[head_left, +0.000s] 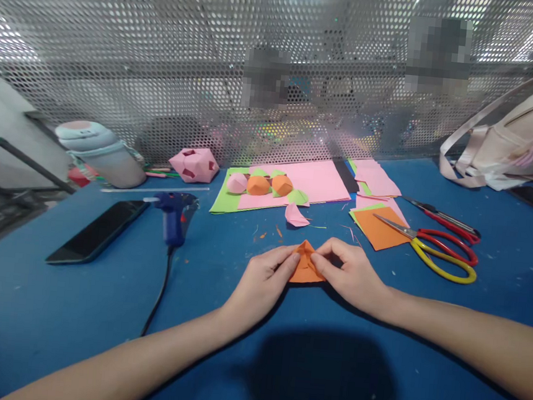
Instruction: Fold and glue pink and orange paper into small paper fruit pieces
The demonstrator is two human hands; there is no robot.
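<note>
A small piece of orange paper [307, 274], folded to a peak at its far end, is pinched between both hands low over the blue table [205, 369]. My left hand [266, 281] grips its left side, thumb on top. On the right side, my right hand [351, 273] pinches it with thumb and fingers. Just beyond lies a pink folded paper piece [296, 215] among small scraps. Farther back, orange folded paper pieces [258, 185], with pink and green ones, rest on pink paper sheets [322, 179].
Scissors [435, 246] lie on orange paper squares [380, 225] at right, beside a utility knife [446, 220]. At left are a blue glue gun [175, 217], a phone [98, 232], a bottle [105, 151] and a pink paper ball [195, 164]. A perforated metal screen [187, 93] stands behind; a bag [519, 132] sits far right.
</note>
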